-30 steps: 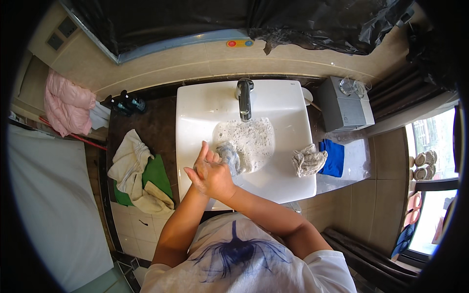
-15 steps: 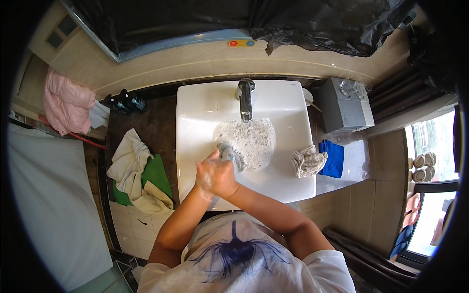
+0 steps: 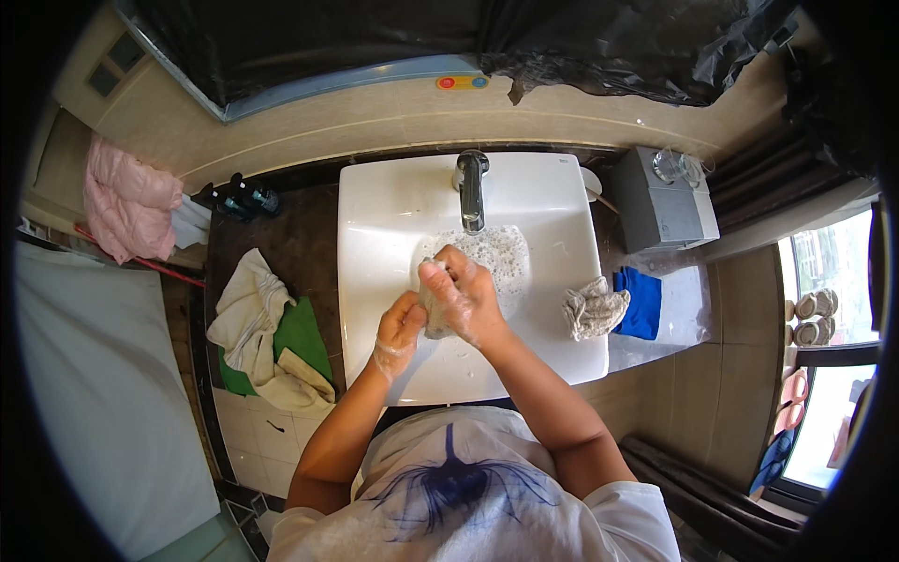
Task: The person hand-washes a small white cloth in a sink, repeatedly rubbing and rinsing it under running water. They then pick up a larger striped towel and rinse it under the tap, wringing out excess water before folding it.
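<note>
One grey cloth (image 3: 435, 328), your side of the tap (image 3: 471, 192), clamped in your left hand (image 3: 401, 326) and right hand (image 3: 464, 298); lather (image 3: 390, 350) on them could let it slip into the suds (image 3: 508, 260), and a hard squeeze could splash the blue cloth (image 3: 640, 304) right of the tap

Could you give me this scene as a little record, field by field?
Left hand: curled on a grey cloth
Right hand: gripping the same cloth
Washbasin: white, with foamy water
Overhead: chrome faucet
Right rim: crumpled beige cloth
Farther right: blue cloth
Left side: cream cloth partly over a green cloth
Back left: dark bottles
</note>
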Demonstrator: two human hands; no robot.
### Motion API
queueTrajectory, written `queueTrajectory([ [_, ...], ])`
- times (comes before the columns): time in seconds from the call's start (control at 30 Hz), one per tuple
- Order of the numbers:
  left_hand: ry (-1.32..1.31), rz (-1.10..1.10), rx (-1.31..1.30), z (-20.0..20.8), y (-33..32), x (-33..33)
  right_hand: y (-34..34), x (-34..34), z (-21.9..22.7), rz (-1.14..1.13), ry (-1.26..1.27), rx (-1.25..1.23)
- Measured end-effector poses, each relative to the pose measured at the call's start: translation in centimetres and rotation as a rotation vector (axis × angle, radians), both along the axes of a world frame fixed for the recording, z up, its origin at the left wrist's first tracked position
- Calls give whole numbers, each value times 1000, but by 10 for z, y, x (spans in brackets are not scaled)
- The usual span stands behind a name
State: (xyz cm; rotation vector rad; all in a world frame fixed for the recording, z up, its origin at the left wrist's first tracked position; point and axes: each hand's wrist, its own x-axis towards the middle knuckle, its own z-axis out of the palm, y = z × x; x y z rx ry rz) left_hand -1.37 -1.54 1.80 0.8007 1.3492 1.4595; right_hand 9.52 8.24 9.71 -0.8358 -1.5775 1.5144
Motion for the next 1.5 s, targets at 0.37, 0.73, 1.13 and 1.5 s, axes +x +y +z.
queueTrajectory([
  [0.37,-1143,-25,127,-28,26,-12,-26,-28,-34,-186,-109,672],
  [0.73,-1042,167,-55,9,26,13,-8,-31,-90,-222,-408,644],
  [1.13,-1047,216,-115,25,31,24,-15,-36,-76,-368,-303,562],
  [1.5,-1029,6,-52,12,32,21,-6,-24,-81,-293,-348,690],
])
